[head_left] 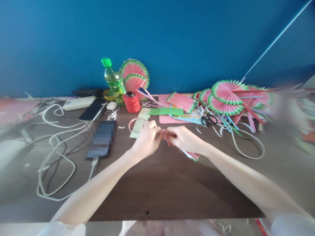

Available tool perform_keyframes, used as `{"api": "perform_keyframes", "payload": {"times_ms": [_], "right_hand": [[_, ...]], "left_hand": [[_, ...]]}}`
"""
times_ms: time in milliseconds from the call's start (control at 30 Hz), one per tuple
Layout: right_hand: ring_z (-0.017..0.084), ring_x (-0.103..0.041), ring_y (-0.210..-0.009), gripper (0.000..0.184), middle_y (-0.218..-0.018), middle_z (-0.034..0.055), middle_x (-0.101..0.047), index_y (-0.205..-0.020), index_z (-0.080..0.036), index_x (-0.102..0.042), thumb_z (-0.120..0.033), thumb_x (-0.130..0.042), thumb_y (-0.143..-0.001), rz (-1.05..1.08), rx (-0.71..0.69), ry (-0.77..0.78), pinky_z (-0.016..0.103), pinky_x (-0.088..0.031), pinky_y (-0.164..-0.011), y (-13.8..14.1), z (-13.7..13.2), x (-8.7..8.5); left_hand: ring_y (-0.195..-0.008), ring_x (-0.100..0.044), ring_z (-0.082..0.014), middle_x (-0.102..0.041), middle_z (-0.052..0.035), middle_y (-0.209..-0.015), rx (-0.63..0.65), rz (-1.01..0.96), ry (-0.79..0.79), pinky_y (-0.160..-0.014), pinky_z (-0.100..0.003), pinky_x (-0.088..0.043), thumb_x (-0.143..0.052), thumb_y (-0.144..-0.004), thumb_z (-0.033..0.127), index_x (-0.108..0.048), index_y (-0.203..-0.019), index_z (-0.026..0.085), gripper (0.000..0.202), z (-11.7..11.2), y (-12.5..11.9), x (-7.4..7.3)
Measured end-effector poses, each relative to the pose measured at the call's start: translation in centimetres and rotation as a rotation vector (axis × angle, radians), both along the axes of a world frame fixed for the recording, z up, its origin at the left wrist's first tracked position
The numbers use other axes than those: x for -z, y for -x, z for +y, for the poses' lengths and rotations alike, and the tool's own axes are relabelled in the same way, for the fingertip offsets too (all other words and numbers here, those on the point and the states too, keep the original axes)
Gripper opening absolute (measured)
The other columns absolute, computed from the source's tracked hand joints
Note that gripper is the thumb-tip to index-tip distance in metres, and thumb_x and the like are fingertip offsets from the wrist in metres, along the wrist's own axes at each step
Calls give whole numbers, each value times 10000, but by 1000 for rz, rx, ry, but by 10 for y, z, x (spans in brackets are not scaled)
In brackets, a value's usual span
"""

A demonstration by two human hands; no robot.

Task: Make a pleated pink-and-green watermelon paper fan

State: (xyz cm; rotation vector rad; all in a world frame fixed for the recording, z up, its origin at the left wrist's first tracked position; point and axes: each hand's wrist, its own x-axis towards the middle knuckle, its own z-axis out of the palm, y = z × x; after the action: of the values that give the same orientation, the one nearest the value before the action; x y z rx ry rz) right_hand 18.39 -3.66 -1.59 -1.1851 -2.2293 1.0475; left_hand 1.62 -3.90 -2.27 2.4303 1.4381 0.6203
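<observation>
Both my hands meet over the middle of the dark brown table (159, 183). My left hand (147, 139) and my right hand (183, 139) are both closed, pinching a folded pink paper strip with green and white edges (193, 155), which sticks out below my right wrist. A clear tape ring (136, 124) lies just behind my left hand. Black scissors (209, 120) rest behind my right hand.
Finished pink and green paper fans (230, 95) are heaped at the back right, two more (134, 75) beside a green bottle (113, 82) and a red ribbon roll (132, 102). A phone (99, 139) with white cables (54, 157) lies left. Paper sheets (167, 111) sit behind.
</observation>
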Motion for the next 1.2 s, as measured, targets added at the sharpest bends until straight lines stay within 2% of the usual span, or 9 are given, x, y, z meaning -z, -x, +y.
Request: {"api": "perform_keyframes", "payload": {"times_ms": [300, 500, 733, 900, 1200], "right_hand": [[102, -545, -572, 218, -622, -12, -604, -663, -171, -513, -246, -432, -851, 9, -21, 68, 224, -386, -588, -2, 2, -2], [115, -566, -590, 202, -644, 7, -628, -692, -169, -522, -277, -443, -843, 29, -21, 121, 231, -404, -597, -6, 4, -8], [124, -554, -572, 233, -633, 11, -629, -689, -174, -551, -303, -434, -842, -13, 42, 78, 241, -394, -588, -6, 4, -2], [107, -521, -547, 207, -636, 3, -624, -672, -171, -545, -217, -411, -823, -58, 50, 7, 231, -370, -575, -3, 2, -1], [92, -469, -488, 182, -565, -12, -567, -642, -176, -522, -119, -410, -774, -150, 93, -36, 218, -323, -529, 4, -4, -5]], "left_hand": [[-766, -456, -164, -469, -33, -764, 22, 17, -21, -720, -327, -396, -510, -762, 110, -578, -665, 148, 125, 1, 0, 0], [-769, -472, -155, -480, -25, -765, 37, -18, -20, -728, -310, -395, -522, -787, 155, -598, -679, 157, 132, 5, 3, -1], [-812, -459, -203, -509, -54, -781, -18, 141, -223, -735, -349, -375, -494, -815, 209, -635, -743, 164, 165, -2, -1, 3], [-840, -454, -224, -529, -71, -795, 1, 227, -358, -773, -376, -369, -468, -827, 203, -617, -723, 163, 186, -4, -3, 6], [-827, -458, -227, -527, -78, -798, 40, 292, -385, -803, -402, -362, -445, -834, 190, -608, -731, 175, 193, -5, -4, 4]]}}
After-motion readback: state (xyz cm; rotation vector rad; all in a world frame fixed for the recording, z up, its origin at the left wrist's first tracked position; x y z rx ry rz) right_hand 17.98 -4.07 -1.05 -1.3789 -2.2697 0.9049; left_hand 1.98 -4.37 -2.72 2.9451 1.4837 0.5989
